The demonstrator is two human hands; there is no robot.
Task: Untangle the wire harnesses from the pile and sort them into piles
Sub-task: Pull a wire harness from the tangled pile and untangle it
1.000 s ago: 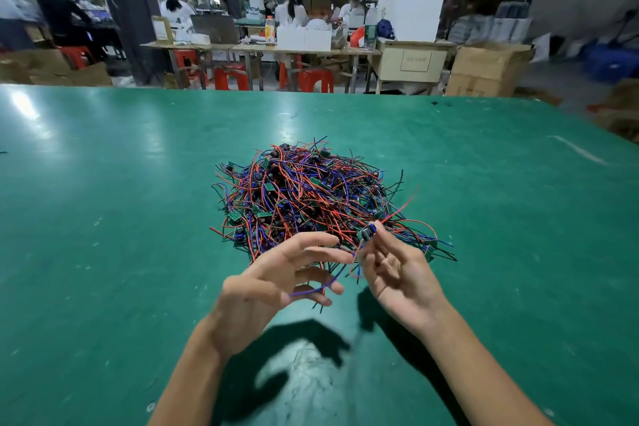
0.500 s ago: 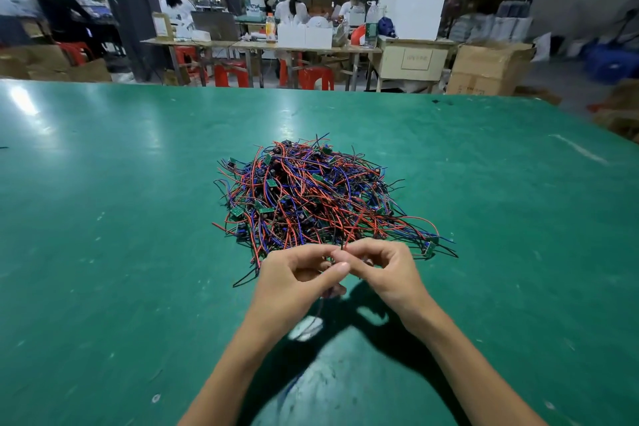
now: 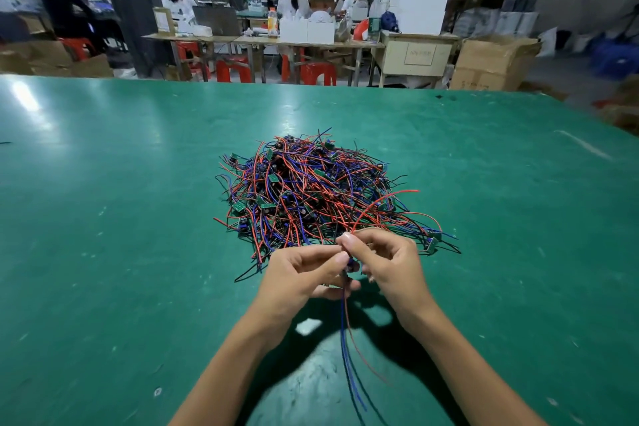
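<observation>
Left hand (image 3: 304, 273) and right hand (image 3: 387, 261) both pinching one thin harness (image 3: 347, 332), fingers curled; glossy red/blue leads dangling beside tangled pile (image 3: 311, 190)

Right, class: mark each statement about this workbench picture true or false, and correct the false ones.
1. Both hands, left hand and right hand, hold one wire harness. True.
2. The pile of wire harnesses sits in a cardboard box. False: it lies on the green table.
3. Blue and red wires hang below the grip. True.
4. The table is white. False: green.
</observation>
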